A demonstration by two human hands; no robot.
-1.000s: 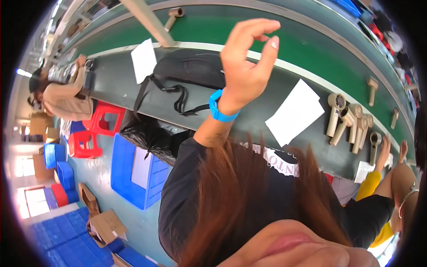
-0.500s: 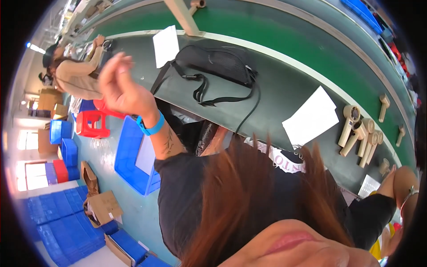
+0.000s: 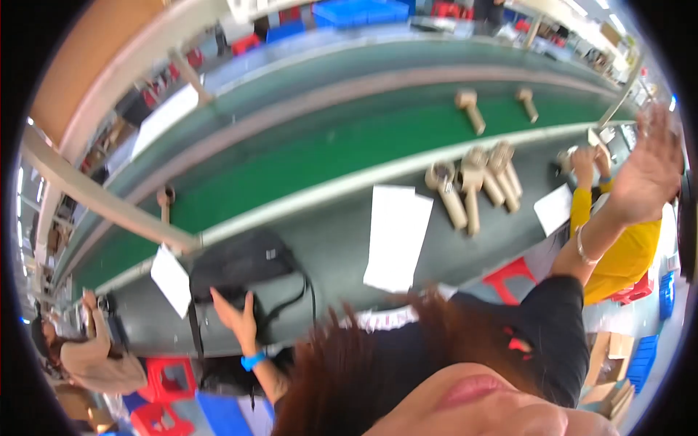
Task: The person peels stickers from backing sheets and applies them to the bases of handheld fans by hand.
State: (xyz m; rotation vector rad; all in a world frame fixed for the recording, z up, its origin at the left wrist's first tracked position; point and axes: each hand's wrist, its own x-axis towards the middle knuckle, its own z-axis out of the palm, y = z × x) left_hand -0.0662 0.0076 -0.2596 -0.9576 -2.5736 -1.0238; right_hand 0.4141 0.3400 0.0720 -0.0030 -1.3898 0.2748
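While the left hand reaches toward the black bag, thumb well apart from its fingers, the right hand is up with fingers spread; whether the left touches the bag, I can't tell. That bag lies on the bench; to its right lie white sheets, then beige handled devices.

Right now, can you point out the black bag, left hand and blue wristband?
Black bag [image 3: 243, 261]: head view, on its main body.
Left hand [image 3: 239, 320]: head view, mid-hand.
Blue wristband [image 3: 252, 360]: head view, on the band's outer face.
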